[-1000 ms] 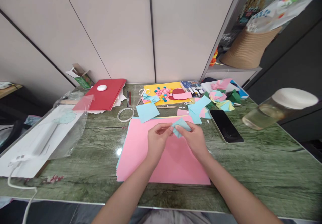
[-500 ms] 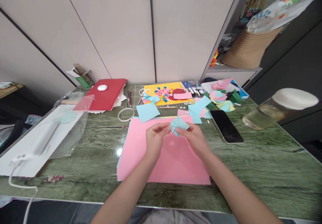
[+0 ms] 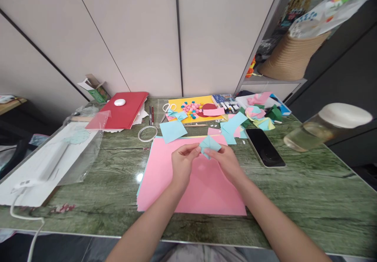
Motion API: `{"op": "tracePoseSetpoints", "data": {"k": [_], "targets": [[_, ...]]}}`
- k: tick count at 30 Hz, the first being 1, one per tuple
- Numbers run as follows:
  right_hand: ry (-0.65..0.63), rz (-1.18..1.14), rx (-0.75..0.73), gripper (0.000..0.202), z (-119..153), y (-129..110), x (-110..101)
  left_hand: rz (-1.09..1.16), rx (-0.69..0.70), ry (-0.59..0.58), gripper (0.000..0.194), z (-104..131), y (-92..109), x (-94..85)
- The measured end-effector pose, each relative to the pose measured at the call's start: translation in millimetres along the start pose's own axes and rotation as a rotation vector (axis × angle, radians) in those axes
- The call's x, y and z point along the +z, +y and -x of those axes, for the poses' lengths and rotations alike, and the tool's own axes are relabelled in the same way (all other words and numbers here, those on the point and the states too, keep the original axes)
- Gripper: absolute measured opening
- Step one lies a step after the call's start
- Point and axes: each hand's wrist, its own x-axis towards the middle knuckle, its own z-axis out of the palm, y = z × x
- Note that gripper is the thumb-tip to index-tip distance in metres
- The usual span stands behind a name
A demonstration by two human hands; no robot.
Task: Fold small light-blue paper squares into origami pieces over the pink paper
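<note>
"Fingers (image 3: 194,152) of both hands, gripping a folded blue paper (image 3: 211,143)!"

"Take me across, clock centred on that paper."

"Tape roll (image 3: 147,129) just past nine, blue square (image 3: 173,131) towards ten. Left hand (image 3: 181,165) pinches the paper's nine o'clock side; the paper's over the back of the pink sheets (image 3: 191,191); right hand (image 3: 231,162) grips around four, thumb across the front. Phone (image 3: 265,148) out at three!"

"Which step?"

"Folding, I'd judge: crease lines show."

"And the next move?"

"Calls for steady pinches and well-lined edges, I'd say."
</note>
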Motion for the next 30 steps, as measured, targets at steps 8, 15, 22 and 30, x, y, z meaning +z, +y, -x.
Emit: {"op": "tracePoseSetpoints", "data": {"k": [8, 15, 22, 30], "targets": [[0.022, 0.084, -0.01, 0.018, -1.0, 2.7, 3.0, -0.02, 0.031, -0.001, 0.021, 0.7, -2.1, 0.4], [-0.039, 0.057, -0.015, 0.019, 0.1, -1.2, 2.4, -0.031, 0.036, 0.015, 0.021, 0.4, -1.1, 1.8], [-0.057, 0.06, -0.007, 0.02, 0.3, -2.3, -1.2, 0.001, 0.0, 0.004, 0.023, -1.0, -1.9, 1.6], [-0.046, 0.08, -0.062, 0.021, -7.2, -1.0, -15.4, -0.052, 0.034, -0.042, 0.018, -2.6, 2.4, -0.2]]}}
